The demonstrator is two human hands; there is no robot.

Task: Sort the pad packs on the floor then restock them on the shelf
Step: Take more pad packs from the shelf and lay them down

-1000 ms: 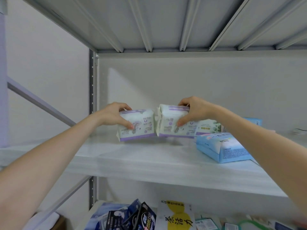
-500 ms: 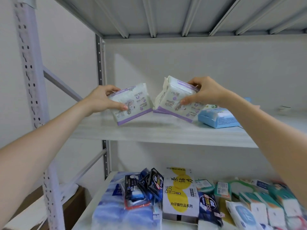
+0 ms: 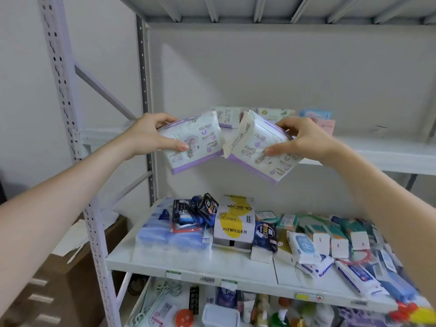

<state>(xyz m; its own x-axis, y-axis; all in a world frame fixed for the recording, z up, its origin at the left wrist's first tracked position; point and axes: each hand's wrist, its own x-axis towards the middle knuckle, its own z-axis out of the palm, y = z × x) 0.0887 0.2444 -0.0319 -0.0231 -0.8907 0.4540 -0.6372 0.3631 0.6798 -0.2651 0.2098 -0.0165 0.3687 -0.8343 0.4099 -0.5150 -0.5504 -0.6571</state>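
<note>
The left hand (image 3: 151, 135) is gripping one purple-edged pad pack (image 3: 193, 142), the right hand (image 3: 304, 141) another (image 3: 257, 147), both tilted just before the shelf (image 3: 377, 154), probably for placing there.

Two tilted white-purple pad packs (image 3: 195, 142) (image 3: 258, 147)

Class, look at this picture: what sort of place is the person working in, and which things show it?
Probably a stockroom or shop storeroom: a metal rack with slotted uprights, a shelf crowded with packaged goods and edge labels, and pad packs held in both hands.
</note>
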